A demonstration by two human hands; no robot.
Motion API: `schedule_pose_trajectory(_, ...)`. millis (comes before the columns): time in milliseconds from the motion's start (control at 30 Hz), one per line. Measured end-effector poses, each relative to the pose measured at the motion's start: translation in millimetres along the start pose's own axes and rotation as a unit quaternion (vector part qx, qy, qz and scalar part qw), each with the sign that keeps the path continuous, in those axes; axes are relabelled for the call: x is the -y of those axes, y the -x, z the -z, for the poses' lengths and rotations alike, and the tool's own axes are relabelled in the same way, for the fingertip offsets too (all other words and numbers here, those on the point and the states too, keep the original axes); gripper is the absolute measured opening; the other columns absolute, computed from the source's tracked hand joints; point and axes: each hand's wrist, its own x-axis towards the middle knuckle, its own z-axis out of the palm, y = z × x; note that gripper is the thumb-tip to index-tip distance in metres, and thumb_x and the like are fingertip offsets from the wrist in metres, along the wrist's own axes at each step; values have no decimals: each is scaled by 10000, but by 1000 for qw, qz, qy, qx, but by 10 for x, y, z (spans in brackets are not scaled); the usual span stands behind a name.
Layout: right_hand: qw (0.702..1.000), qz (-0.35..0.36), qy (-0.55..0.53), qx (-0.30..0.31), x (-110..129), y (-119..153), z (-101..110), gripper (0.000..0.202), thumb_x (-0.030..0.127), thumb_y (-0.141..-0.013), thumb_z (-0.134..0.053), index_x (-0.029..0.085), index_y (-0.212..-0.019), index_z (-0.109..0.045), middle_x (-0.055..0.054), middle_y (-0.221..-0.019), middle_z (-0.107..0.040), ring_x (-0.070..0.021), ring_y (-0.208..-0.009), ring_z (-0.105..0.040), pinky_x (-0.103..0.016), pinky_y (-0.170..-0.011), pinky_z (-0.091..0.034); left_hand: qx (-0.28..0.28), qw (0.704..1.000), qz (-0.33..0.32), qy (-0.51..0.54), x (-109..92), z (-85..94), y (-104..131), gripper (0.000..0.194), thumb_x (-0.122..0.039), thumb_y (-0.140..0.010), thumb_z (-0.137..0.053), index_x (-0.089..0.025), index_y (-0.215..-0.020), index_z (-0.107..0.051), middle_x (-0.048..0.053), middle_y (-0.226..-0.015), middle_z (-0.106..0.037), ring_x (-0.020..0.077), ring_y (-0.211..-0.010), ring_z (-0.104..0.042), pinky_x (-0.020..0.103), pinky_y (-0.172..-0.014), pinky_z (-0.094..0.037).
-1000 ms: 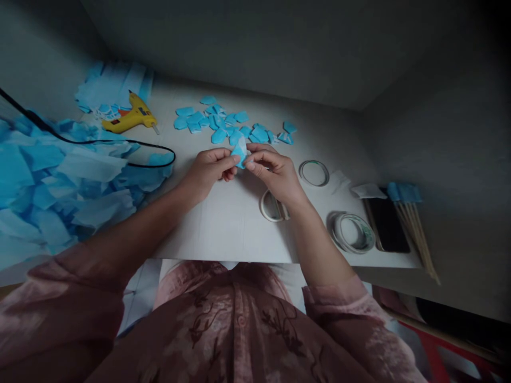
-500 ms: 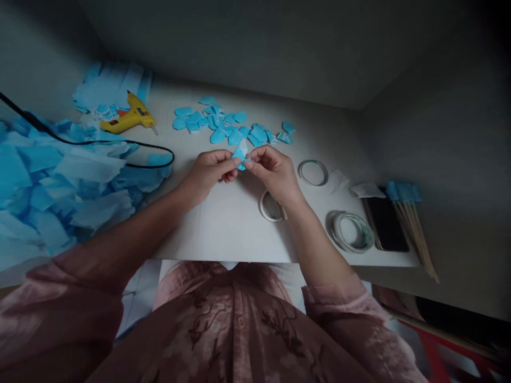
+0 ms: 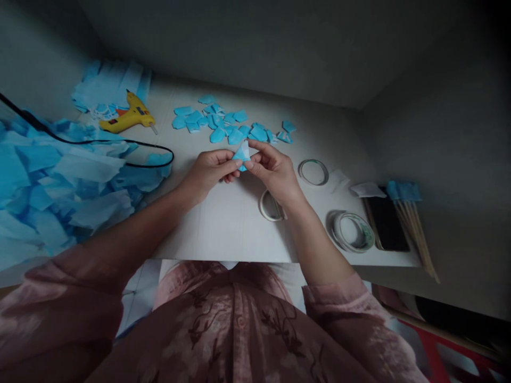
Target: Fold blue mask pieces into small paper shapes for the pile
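Observation:
A small folded piece of blue paper (image 3: 241,155) is pinched between both my hands above the white table (image 3: 227,223). My left hand (image 3: 209,171) grips its left side with thumb and forefinger. My right hand (image 3: 271,170) grips its right side, fingers curled over it. Just beyond my hands lies a scatter of several similar blue folded pieces (image 3: 231,125). A roll of tape (image 3: 270,206) lies on the table partly under my right wrist.
A yellow glue gun (image 3: 126,118) lies at the back left, its black cord (image 3: 120,143) running over a big heap of blue paper (image 3: 51,181). Right of my hands lie a thin tape ring (image 3: 313,172), a wider roll (image 3: 352,231), a dark phone (image 3: 385,223) and wooden sticks (image 3: 413,229).
My fingers have shifted slightly on the blue piece, which now stands a little higher between my fingertips. Nothing else has moved.

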Motion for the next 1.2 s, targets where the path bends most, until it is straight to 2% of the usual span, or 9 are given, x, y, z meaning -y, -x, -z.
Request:
schedule_pose_trajectory(300,1000,5,-12,3,-1,11,-25,637,655,-771,-824,248,-1252,-730,27,-793,-673,-140,-733,-580,-304,-749,-520,3,1000,2,-2,-13,-6,2,196,-306,-764,-784,-161,-734,-655,-9,-643,-654,80,-570,-548,226,-578,-419)
schedule_pose_trajectory(600,1000,7,-8,1,-3,12,-13,611,648,-794,-808,252,-1253,-737,23,-797,-683,-149,-755,-614,-316,-781,-542,22,1000,-11,0,-11,1,12,235,-370,-786,-781,-161,-778,-672,2,-677,-672,84,-583,-563,233,-586,-427)
schedule_pose_trajectory(900,1000,0,-23,9,-2,20,-21,586,688,-782,-801,266,-1188,-759,21,-800,-710,-169,-805,-683,-349,-855,-580,21,1000,8,1,-18,-4,1,167,-278,-753,-777,-165,-742,-655,-2,-666,-665,84,-578,-555,231,-587,-428)
schedule_pose_trajectory(1033,1000,-5,-23,3,55,24,3,517,666,-817,-780,251,-1126,-782,-1,-894,-748,-166,-866,-690,-352,-894,-577,30,999,21,-15,-54,-18,15,163,-250,-767,-741,-165,-682,-631,-8,-618,-632,82,-557,-536,232,-575,-417)
schedule_pose_trajectory(1200,1000,-8,-27,4,93,16,-2,507,600,-694,-895,231,-1028,-792,7,-863,-736,-152,-819,-661,-308,-803,-561,50,998,31,-32,-20,-23,12,151,-238,-746,-725,-169,-663,-620,-12,-586,-607,82,-537,-528,229,-547,-397)
